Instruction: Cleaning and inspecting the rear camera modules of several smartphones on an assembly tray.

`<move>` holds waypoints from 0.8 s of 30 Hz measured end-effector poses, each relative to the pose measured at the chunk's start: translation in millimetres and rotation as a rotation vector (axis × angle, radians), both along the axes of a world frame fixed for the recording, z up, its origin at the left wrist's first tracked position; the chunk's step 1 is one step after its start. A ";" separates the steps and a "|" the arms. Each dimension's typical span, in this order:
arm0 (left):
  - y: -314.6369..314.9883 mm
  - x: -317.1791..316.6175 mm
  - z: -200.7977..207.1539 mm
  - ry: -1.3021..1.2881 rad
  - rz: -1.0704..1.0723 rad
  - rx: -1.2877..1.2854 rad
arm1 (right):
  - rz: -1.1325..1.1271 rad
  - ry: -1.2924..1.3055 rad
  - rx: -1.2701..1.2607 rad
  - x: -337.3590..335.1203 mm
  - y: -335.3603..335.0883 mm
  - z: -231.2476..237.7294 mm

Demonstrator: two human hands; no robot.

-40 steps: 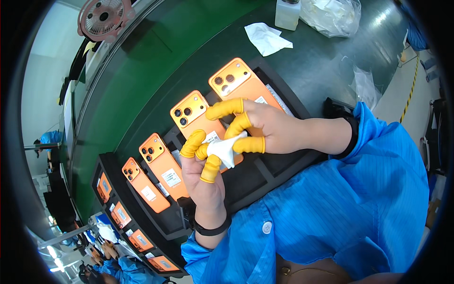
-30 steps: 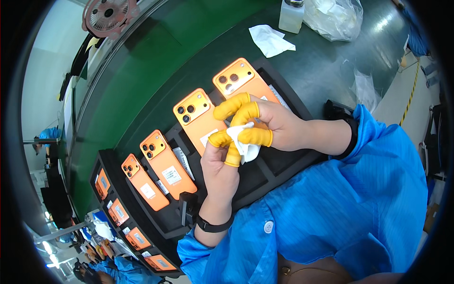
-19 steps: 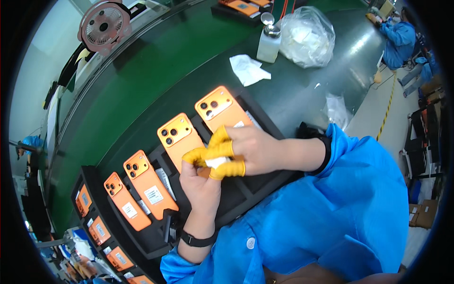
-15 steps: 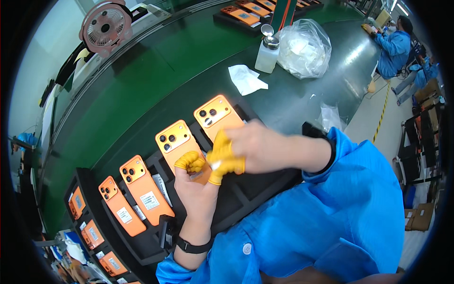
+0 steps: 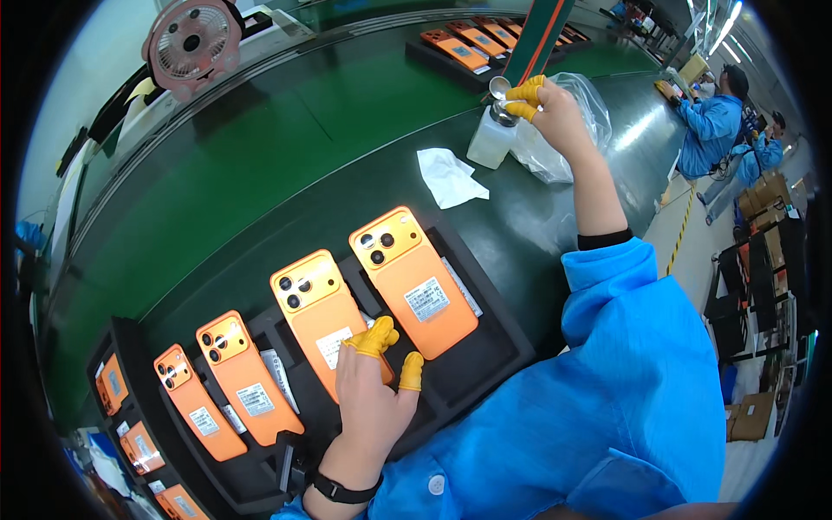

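Note:
My right hand (image 5: pixel 559 113), with yellow finger cots on its fingertips, is at the metal top of a whitish dispenser bottle (image 5: pixel 491 143); the round lid stands raised. Those fingers are closed at the cap, and what they may hold is hidden. My left hand (image 5: pixel 374 386), also in yellow finger cots, rests by an orange phone (image 5: pixel 316 299), its thumb apart from the curled fingers and nothing visible between them. That phone lies back up in a black tray (image 5: pixel 485 351) beside another orange phone (image 5: pixel 416 295). Two more, a third phone (image 5: pixel 247 373) and a narrower-looking one (image 5: pixel 201 403), lie leftward.
A white wipe (image 5: pixel 451 178) lies on the green table near the bottle. Behind my right hand is a clear plastic bag (image 5: pixel 589 104). More trays of orange phones are at the far edge and lower left. A pink fan (image 5: pixel 192 43) stands back left; co-workers sit at right.
My right hand has moved from beside my left hand, far right to the bottle top. My left thumb and fingers have spread apart. The view has shifted slightly.

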State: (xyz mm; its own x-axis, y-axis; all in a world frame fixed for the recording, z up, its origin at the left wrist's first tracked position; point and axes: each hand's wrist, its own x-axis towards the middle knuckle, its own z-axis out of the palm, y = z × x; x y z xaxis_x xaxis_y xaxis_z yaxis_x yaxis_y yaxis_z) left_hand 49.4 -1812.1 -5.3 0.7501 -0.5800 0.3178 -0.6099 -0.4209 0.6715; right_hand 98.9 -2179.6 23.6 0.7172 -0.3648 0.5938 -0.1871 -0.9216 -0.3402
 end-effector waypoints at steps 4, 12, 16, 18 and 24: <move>-0.6 -1.5 4.1 0.013 -0.002 0.091 | 0.030 0.004 0.058 5.0 -11.9 -11.4; -2.9 -1.8 5.5 -0.044 -0.049 0.166 | 0.010 0.160 0.023 -3.1 -10.9 1.5; -3.4 -3.3 9.9 -0.053 -0.095 0.224 | 0.029 0.196 0.100 -2.6 -12.1 4.6; -5.9 -5.6 11.8 -0.049 -0.109 0.247 | -0.101 0.217 -0.135 -3.1 -17.0 2.1; -7.2 -4.3 10.2 -0.115 -0.155 0.323 | 0.564 -0.151 -0.075 8.8 84.8 11.1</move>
State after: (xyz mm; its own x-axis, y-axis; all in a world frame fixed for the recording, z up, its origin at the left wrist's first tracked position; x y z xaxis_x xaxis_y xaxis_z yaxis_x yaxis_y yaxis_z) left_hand 45.1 -1819.3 4.9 0.6153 -0.7681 0.1771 -0.7469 -0.4962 0.4427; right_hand 107.7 -2094.9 34.8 0.6935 0.0956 0.7141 0.3848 -0.8871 -0.2550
